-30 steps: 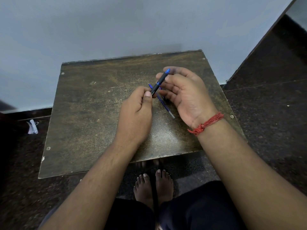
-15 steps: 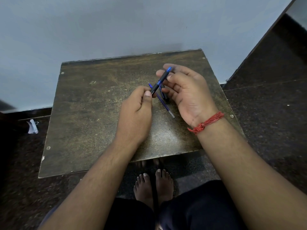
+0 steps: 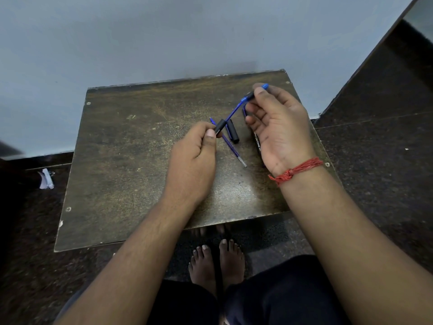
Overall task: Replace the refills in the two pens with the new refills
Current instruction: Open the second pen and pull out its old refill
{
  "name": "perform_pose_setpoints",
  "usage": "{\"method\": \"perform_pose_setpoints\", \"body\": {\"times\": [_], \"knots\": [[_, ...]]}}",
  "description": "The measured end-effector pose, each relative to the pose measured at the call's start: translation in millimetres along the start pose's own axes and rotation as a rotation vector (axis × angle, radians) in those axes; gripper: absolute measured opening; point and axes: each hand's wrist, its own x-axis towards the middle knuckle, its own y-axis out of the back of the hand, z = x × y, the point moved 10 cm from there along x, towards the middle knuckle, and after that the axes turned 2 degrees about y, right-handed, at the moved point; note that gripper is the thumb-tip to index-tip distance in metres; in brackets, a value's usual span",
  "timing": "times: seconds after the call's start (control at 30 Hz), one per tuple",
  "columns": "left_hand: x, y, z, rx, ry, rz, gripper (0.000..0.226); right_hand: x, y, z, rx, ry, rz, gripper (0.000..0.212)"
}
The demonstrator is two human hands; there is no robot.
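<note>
Standing against a grey wall on dark floor: worn brown counter | left hand grip pinches black barrel | right hand grip pinches blue-tipped end; blue refill spans between | on counter: loose refill, black cap, second pen.

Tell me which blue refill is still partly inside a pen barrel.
The blue refill stretched between both hands: its lower end sits in the black barrel. The other refill lies bare on the table.

Pen barrel and refill between hands.
</note>
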Motion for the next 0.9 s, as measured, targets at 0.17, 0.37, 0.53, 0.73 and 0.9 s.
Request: {"method": "perform_pose_setpoints", "body": {"times": [0.17,0.37,0.53,0.73,0.9], "knots": [[-0.4,1.1,0.3,-0.001,0.007,-0.004,0.026,2.1,11.3,-9.5,0.102,0.048,0.088,0.005],[0.0,3.4,0.5,-0.008,0.016,0.016,0.024,4.7,3.2,-38.3,-0.816,0.395,0.001,0.009],[0.2,5.9,1.2,-0.039,0.023,0.037,0.024,-7.5,-23.3,-25.9,-1.453,0.46,-0.116,0.016],[0.5,7.6,0.6,-0.057,0.027,0.056,0.023,-10.5,-32.0,-18.2,-1.609,0.491,-0.128,0.021],[1.9,8.9,-2.5,-0.062,0.027,0.06,0.025,-8.7,-31.1,-16.2,-1.576,0.473,-0.137,0.022]]}}
